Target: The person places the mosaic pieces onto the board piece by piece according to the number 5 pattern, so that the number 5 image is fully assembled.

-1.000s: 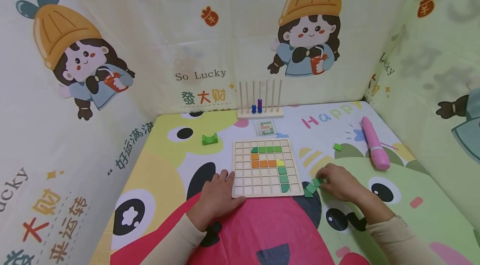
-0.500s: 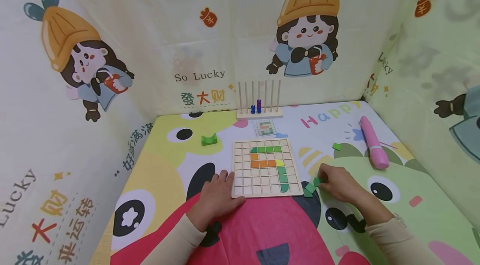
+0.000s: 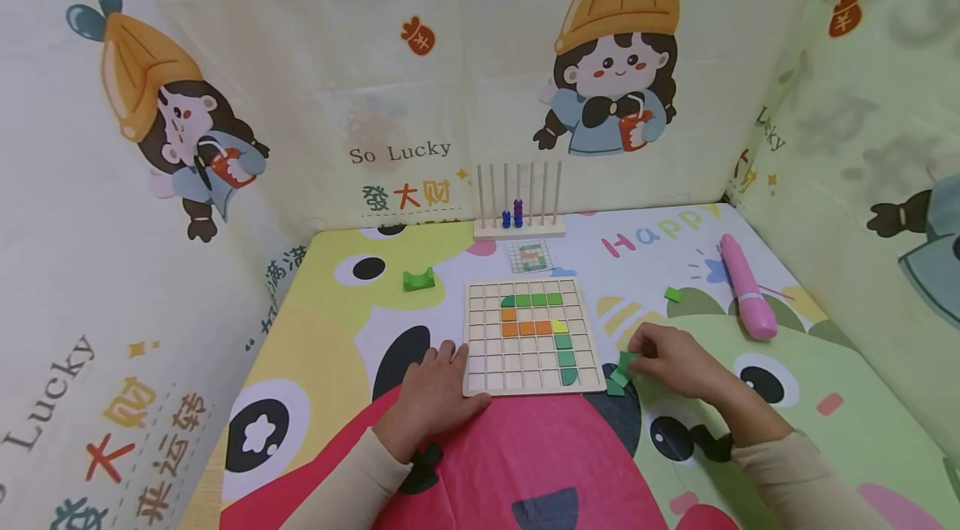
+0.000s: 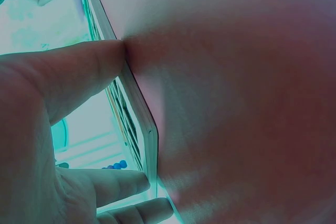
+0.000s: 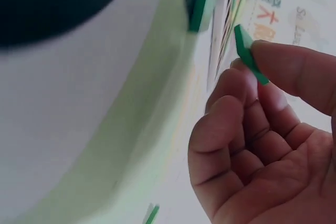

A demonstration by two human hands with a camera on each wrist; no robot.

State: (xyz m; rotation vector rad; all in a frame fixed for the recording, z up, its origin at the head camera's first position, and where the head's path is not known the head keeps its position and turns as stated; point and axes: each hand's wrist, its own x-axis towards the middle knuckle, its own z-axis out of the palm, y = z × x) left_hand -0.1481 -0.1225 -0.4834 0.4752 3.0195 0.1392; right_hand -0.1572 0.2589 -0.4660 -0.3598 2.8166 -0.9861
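A square wooden grid board (image 3: 487, 348) lies on the patterned cloth. Coloured tiles fill some of its cells: bright green along the top, orange in the middle, one yellow, and darker green down the right. My left hand (image 3: 433, 390) rests at its lower left corner, fingers extended along the left side and thumb at the front edge. Between thumb and fingertips my right hand (image 3: 678, 359) pinches a green square tile (image 5: 247, 56), just off the board's right side. Close below that hand, several more green tiles (image 3: 617, 385) lie by the board's lower right corner.
Behind the board lies a small pattern card (image 3: 529, 256), then a wooden peg stand (image 3: 521, 232) with blue and purple beads. A green arch block (image 3: 418, 280) is at the left. To the right are a lone green tile (image 3: 673, 295) and a pink cylinder (image 3: 748, 290).
My right hand has shifted slightly left, and the pinched green tile has come away from its spot beside the other tiles. The left hand has stayed put on the board.
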